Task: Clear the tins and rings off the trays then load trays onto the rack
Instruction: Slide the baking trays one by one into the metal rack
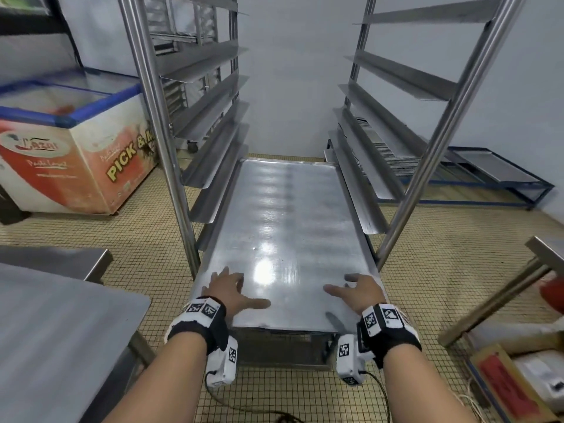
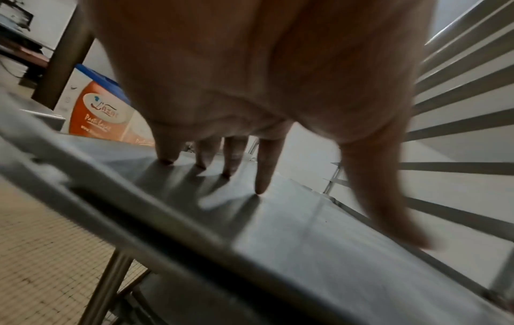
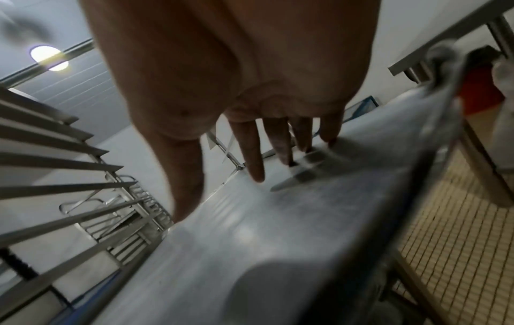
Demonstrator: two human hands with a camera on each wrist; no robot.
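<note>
A long, flat, rectangular tray of dull silver metal (image 1: 283, 227), bare and glare-marked, is seen lying on a low pair of runners of the tall steel rack (image 1: 171, 123). Its long axis runs straight away from the person into the rack, the near end projecting. The left hand (image 1: 230, 290) and right hand (image 1: 355, 293) are spread flat, fingertips (image 2: 260, 189) pressed on the near end; nothing is gripped.

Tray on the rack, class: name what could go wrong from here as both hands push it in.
1. Both hands, left and right, lie flat on the tray, not gripping, so they may slip on the shiny metal.
2. An uneven push could skew the tray and jam it against the rack rails.
</note>
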